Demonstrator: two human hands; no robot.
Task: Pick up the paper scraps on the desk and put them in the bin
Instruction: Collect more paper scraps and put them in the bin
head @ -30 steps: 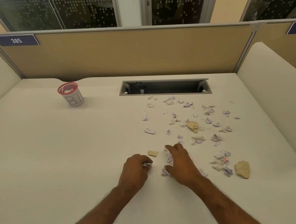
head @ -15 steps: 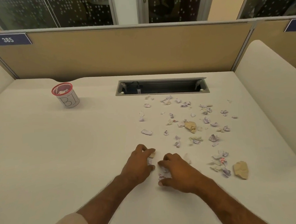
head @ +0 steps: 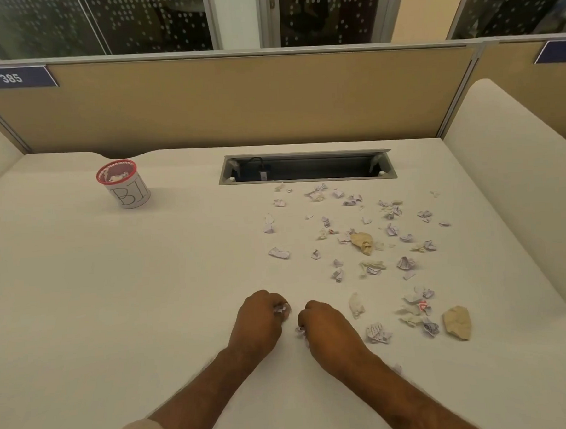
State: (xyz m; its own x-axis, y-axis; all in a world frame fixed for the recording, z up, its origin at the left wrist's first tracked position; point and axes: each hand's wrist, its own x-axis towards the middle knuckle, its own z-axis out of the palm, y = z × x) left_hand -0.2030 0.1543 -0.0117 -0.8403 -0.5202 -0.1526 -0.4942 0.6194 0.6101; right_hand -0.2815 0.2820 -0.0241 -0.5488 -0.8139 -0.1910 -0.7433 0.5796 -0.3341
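Observation:
Several crumpled paper scraps lie scattered over the right half of the white desk. My left hand is curled near the desk's middle front, with white scraps showing at its fingertips. Beside it, my right hand is curled too, and small scraps peek out by its thumb. The bin, a small white cup with a red rim and paper inside, stands far off at the back left.
An open cable slot cuts into the desk at the back. A tan partition closes the far side. A padded side panel bounds the right edge. Two larger tan scraps lie among the white ones.
Both hands have closed over scraps near the desk's front and drawn slightly back toward me. The tan scrap and the white scraps that lay between them are no longer on the desk.

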